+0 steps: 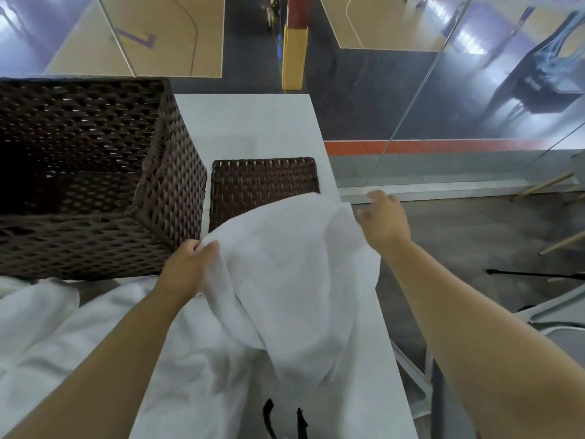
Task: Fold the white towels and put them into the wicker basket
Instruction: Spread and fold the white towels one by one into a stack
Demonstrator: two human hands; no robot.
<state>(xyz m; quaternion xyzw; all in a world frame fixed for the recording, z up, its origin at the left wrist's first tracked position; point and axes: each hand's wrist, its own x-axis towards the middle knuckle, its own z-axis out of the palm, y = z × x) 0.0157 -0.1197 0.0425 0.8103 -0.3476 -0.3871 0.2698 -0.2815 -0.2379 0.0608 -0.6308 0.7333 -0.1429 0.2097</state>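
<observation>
A white towel [291, 270] is held up above the white table [250, 122], drooping toward me. My left hand [186, 267] pinches its left upper corner beside the big dark wicker basket [95, 172]. My right hand [384, 217] is at the towel's right upper corner, fingers curled at the edge; whether it grips the cloth is hard to see. The towel hides the near part of a flat wicker lid [262, 182]. More white towels [63, 327] lie heaped at the lower left.
The table's right edge runs just under my right arm; beyond it is grey floor and a glass wall. A white chair frame [538, 312] stands at the right. Two black straps [285, 419] hang at the bottom centre.
</observation>
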